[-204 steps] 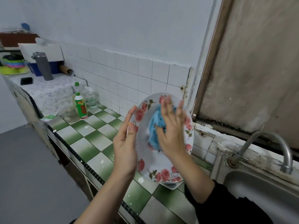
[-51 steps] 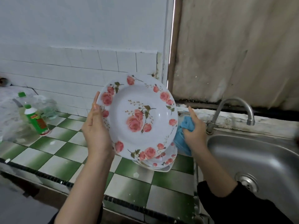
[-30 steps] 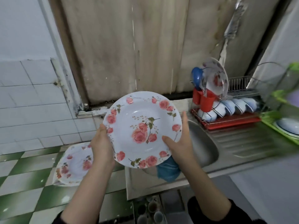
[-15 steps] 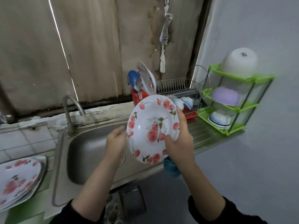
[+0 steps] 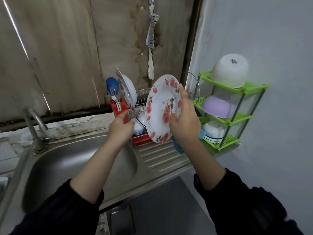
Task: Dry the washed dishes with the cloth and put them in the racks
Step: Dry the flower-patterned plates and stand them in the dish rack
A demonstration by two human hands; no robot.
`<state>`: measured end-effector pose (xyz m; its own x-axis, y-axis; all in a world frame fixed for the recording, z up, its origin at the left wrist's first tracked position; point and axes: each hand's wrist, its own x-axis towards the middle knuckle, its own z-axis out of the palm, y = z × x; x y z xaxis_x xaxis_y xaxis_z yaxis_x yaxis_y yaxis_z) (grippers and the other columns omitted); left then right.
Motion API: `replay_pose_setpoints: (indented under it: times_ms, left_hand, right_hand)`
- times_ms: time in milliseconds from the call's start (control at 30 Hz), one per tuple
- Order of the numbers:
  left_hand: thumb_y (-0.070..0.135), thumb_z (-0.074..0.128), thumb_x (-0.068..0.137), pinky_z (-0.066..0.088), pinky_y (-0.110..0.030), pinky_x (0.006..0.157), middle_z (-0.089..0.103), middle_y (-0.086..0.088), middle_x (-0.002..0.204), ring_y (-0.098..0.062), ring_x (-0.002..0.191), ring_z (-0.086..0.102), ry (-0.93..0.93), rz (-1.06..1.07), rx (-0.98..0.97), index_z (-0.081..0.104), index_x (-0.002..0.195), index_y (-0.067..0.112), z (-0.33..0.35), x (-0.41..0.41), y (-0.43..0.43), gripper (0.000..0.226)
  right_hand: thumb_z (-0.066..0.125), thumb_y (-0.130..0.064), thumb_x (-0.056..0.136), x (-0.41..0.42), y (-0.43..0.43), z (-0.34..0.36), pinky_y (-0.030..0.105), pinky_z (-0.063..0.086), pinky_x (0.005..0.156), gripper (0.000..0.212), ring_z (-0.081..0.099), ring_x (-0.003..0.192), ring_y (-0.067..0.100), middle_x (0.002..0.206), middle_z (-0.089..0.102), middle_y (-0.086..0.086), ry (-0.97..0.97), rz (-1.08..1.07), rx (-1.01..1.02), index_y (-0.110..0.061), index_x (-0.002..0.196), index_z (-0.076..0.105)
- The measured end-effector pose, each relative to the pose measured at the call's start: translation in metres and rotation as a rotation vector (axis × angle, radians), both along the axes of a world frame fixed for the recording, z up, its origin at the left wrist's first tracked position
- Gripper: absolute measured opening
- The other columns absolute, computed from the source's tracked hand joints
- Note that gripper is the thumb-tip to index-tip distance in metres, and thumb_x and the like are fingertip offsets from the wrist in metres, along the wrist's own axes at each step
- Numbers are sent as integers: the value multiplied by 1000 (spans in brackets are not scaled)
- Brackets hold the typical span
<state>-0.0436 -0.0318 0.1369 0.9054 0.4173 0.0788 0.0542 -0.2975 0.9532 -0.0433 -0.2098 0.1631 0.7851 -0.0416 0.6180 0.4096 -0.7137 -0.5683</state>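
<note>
- The right hand (image 5: 183, 121) is gripping the rose-patterned plate (image 5: 160, 109) by its right rim, with the thumb lying across the face. It is holding the plate on edge just above the near side of the wire dish rack (image 5: 142, 94).
- The blue cloth (image 5: 178, 146) is hanging bunched beneath that same hand.
- The left hand (image 5: 121, 128) is curling its fingers at the rack's near left corner, beside the red cutlery holder (image 5: 116, 106). It is probably gripping the wire to steady it, though blur is hiding the exact contact.
- Racking is likely the step in hand.
- Doing it well is mostly a matter of keeping the plate upright and lowering its bottom edge into a free slot right of the standing white plate (image 5: 129, 90).
- It also means steering clear of the bowls (image 5: 139, 124) below and keeping the cloth from snagging on the wires.
- Keeping the left hand bracing the rack should be stopping it sliding on the steel draining board (image 5: 160, 155).
</note>
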Motion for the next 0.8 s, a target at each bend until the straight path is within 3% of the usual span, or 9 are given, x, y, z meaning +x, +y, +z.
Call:
replay_pose_setpoints:
  times_ms: [133,200,267,333,533,667,800]
  left_hand:
    - [25,53,80,40,-50,108,53,-8,138,-32,129,46,-61,10,99,35,148,31,9,36,2,71]
    - [16,54,86,24,-44,117,34,-9,154,-32,141,26,-98,21,200,25,153,27,15,50,1,73]
    - [5,53,90,11,-37,118,15,-7,162,-25,147,9,-150,72,275,17,155,24,20,69,5,76]
    - [2,51,90,7,-34,118,8,-4,163,-23,148,2,-211,116,292,14,155,25,22,88,11,78]
    - [9,60,90,5,-31,118,7,-6,163,-23,149,-1,-300,154,358,15,155,22,28,133,32,81]
    - [15,62,90,8,-37,120,11,-7,162,-23,148,3,-321,127,368,14,155,21,25,156,46,81]
    - [19,62,91,7,-37,120,11,-2,163,-23,148,3,-365,132,463,11,156,22,18,168,57,82]
  right_hand:
    - [49,-12,93,39,10,14,37,37,54,77,48,65,25,119,49,0,-39,-29,-87,-38,155,11]
    - [49,-10,92,58,16,20,34,30,53,82,44,62,22,116,46,-2,-26,-48,-124,-40,155,5]
    - [50,-7,90,76,22,26,34,34,53,86,47,62,22,114,47,-4,-33,-43,-124,-40,154,5]
    - [50,-5,88,94,29,32,37,42,56,87,52,63,24,114,50,-5,-53,-31,-123,-41,154,6]
    - [48,0,86,145,46,41,37,42,57,89,48,60,20,106,52,-8,-60,33,-167,-40,155,8]
    - [49,-2,87,174,57,39,34,42,55,89,52,60,20,127,56,-11,-52,82,-173,-41,154,8]
    - [49,0,86,198,72,29,32,38,49,85,50,56,19,108,59,-8,-95,137,-168,-37,155,15]
